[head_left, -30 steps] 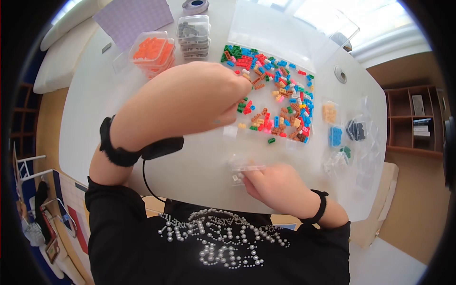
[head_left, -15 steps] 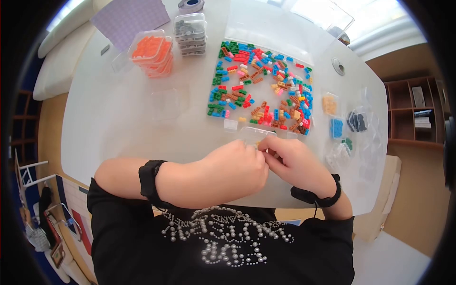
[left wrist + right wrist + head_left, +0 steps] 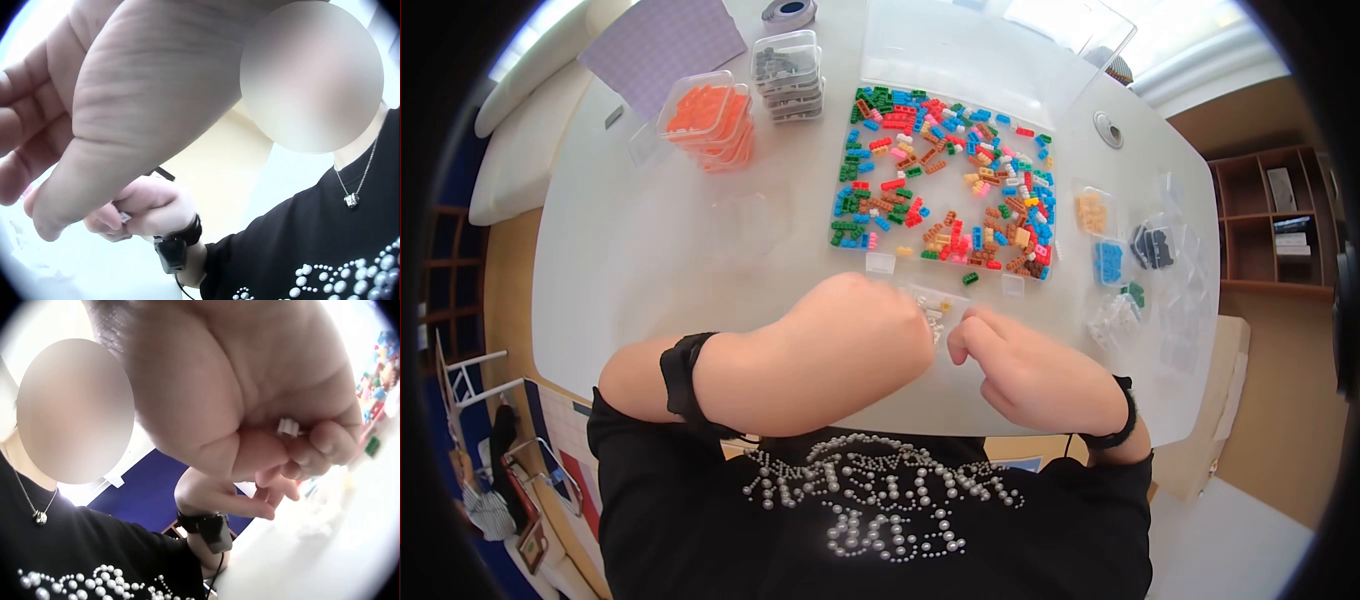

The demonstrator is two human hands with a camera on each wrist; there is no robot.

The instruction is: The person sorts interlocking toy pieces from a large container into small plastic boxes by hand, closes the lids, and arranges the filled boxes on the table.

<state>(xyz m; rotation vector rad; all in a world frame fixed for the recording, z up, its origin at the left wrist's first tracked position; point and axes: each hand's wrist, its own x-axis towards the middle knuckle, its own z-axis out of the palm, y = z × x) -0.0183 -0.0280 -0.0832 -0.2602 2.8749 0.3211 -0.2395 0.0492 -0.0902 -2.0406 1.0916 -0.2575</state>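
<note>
In the head view, my left hand (image 3: 830,325) is just left of a small clear box (image 3: 933,315) with white bricks in it. Its fingers hang loosely bent and its thumb stands apart in the left wrist view, with nothing seen between them. To the right of the box is my right hand (image 3: 1040,375), its fingers curled. The right wrist view shows a small white toy brick (image 3: 287,427) held between its thumb and fingers. Beyond both hands lies a large clear tray (image 3: 880,262) scattered with many-coloured bricks.
Stacked boxes of orange bricks (image 3: 705,120) and grey bricks (image 3: 788,75) stand at the back left. At the right are boxes of beige bricks (image 3: 1091,212) and blue bricks (image 3: 1108,262). One green brick (image 3: 971,279) lies in front of the tray.
My left hand has come back from over the tray to the small box. The right hand has let go of the box; the two hands met over it, then moved slightly apart.
</note>
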